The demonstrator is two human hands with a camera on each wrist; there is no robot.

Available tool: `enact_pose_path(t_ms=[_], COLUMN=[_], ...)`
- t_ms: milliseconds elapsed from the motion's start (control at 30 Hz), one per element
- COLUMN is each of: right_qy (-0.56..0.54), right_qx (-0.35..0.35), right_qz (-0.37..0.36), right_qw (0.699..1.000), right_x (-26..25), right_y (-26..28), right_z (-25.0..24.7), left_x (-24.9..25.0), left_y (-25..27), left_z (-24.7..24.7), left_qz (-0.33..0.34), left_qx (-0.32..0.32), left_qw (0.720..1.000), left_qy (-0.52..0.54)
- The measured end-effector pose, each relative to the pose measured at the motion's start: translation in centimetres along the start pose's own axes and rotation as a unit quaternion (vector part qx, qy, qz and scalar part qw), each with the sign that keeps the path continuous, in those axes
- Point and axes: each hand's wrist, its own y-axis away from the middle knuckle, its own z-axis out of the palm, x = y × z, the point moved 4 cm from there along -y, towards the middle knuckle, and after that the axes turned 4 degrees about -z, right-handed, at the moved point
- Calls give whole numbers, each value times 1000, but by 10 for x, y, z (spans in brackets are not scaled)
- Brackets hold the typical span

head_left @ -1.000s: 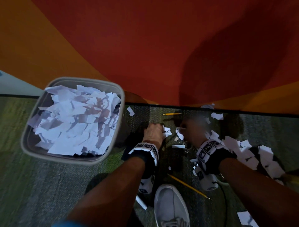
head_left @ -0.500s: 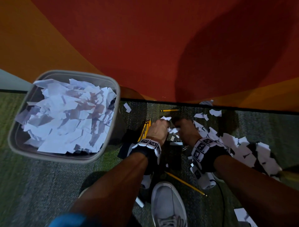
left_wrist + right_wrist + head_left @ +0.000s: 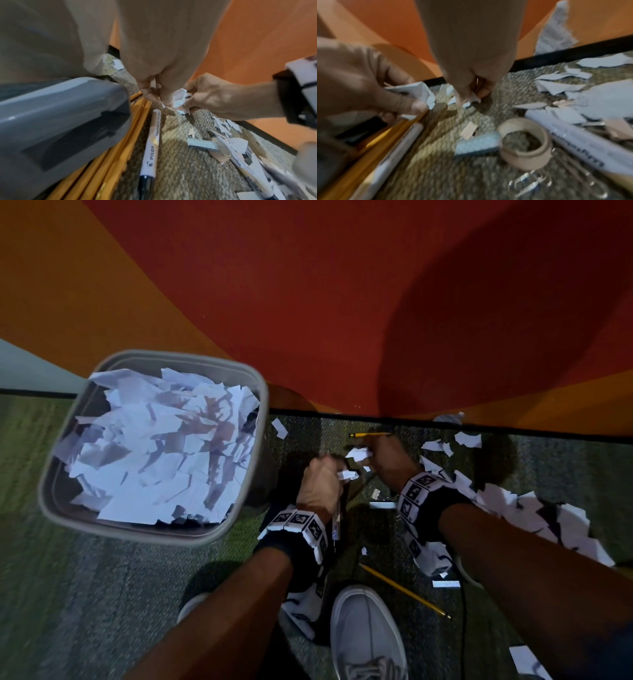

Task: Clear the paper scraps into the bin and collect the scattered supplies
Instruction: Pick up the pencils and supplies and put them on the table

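1. The left hand [image 3: 320,486] grips yellow pencils [image 3: 109,155], a white marker [image 3: 150,146] printed "PILOT" and crumpled paper scraps [image 3: 418,93].
2. The right hand [image 3: 388,463] pinches another scrap [image 3: 358,454] on the carpet [image 3: 102,594].
3. The grey bin [image 3: 246,474], full of paper, stands left.

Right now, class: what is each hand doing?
Left hand: grips pencils, a pen and paper scraps.
Right hand: pinches a paper scrap.
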Motion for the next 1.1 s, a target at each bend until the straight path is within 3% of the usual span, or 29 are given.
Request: enact_pose_path(t_ms=[133, 333, 533, 867, 1000, 1100], right_qy=[84, 49, 4, 98, 135, 156], right_qx=[-24, -5, 27, 9, -55, -68], right_qz=[22, 38, -16, -66, -101, -121], right_qw=[996, 998, 999, 993, 984, 978], right_x=[7, -15, -35, -140, -196, -236], right_y=[-17, 2, 35, 93, 113, 118], right_z=[12, -12, -65, -169, -184, -179], left_x=[-8, -1, 27, 101, 123, 113], left_y=[3, 22, 51, 117, 150, 172], left_z=[-2, -20, -50, -112, -173, -236], left_qz=[-14, -10, -17, -54, -53, -56], left_qx=[0, 23, 32, 8, 3, 21], left_qw=[1000, 999, 992, 967, 955, 964], left_qy=[10, 31, 117, 247, 291, 258])
